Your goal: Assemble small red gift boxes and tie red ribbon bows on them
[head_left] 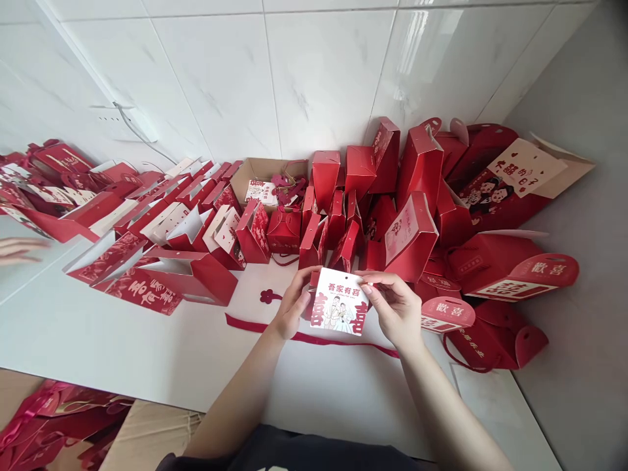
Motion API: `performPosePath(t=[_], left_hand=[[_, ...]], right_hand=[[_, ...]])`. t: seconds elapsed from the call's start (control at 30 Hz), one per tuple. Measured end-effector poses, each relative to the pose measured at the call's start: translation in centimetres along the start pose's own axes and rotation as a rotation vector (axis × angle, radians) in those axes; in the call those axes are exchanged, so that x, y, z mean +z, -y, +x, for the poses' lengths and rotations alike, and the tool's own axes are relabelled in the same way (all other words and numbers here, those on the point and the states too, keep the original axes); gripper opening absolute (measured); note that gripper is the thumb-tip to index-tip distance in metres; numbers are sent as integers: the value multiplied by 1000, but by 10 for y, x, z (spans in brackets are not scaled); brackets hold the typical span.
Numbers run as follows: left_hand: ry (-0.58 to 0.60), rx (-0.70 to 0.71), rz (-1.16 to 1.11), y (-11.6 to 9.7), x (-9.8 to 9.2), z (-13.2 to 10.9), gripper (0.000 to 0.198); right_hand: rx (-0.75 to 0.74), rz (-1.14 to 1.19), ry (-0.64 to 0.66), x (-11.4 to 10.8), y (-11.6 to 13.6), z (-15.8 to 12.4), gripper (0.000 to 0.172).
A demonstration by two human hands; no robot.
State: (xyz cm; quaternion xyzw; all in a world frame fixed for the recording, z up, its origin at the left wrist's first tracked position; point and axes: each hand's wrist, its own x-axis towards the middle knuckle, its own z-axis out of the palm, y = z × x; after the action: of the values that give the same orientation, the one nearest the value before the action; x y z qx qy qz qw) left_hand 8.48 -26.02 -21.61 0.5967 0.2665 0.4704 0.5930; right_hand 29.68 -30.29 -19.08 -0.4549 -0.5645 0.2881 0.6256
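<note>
A white square card (339, 302) with red Chinese characters and a drawn bride and groom is held up between both hands, its small hole at the top. My left hand (293, 306) grips it at the left edge, the fingers partly hidden behind. My right hand (394, 305) pinches its upper right corner between thumb and fingers. Something red shows behind the card near my left fingers, mostly covered. Below and behind lies a dark red ribbon (314, 339) across the white table (196, 353). A dark red flower-shaped piece (267, 296) lies left of my left hand.
Rows of red gift boxes (254, 232) stand along the tiled wall. An open cardboard box (245, 171) holds cards and dark red pieces. Larger handled boxes (510, 268) crowd the right side. Another person's hand (19, 250) is at the far left. Cartons (152, 432) stand below the table edge.
</note>
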Motion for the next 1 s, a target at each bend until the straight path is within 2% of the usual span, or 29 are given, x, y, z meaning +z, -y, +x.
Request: performPosePath(t=[0.1, 0.2, 0.37, 0.4, 0.5, 0.6, 0.73, 0.87, 1.0], left_hand=[[-82, 24, 88, 9, 5, -3, 41], [-140, 51, 176, 12, 12, -4, 36], [-125, 56, 163, 16, 17, 1, 57], [-117, 44, 162, 16, 17, 2, 55], [-138, 67, 174, 15, 19, 7, 32], [-202, 90, 159, 10, 25, 10, 23], [-337, -36, 128, 1, 35, 13, 14], [-408, -120, 128, -1, 41, 15, 17], [-485, -126, 218, 4, 40, 17, 18]], right_hand=[[-4, -4, -19, 1, -1, -1, 10], [-76, -29, 6, 2, 0, -2, 10], [-219, -94, 19, 3, 0, -2, 14], [-233, -95, 24, 3, 0, -2, 16], [-261, -74, 45, 3, 1, -3, 18], [-274, -53, 58, 2, 4, -4, 21], [-301, -78, 63, 4, 7, -3, 23], [-318, -167, -58, 14, -3, 0, 17], [-384, -258, -213, 26, -18, 1, 11]])
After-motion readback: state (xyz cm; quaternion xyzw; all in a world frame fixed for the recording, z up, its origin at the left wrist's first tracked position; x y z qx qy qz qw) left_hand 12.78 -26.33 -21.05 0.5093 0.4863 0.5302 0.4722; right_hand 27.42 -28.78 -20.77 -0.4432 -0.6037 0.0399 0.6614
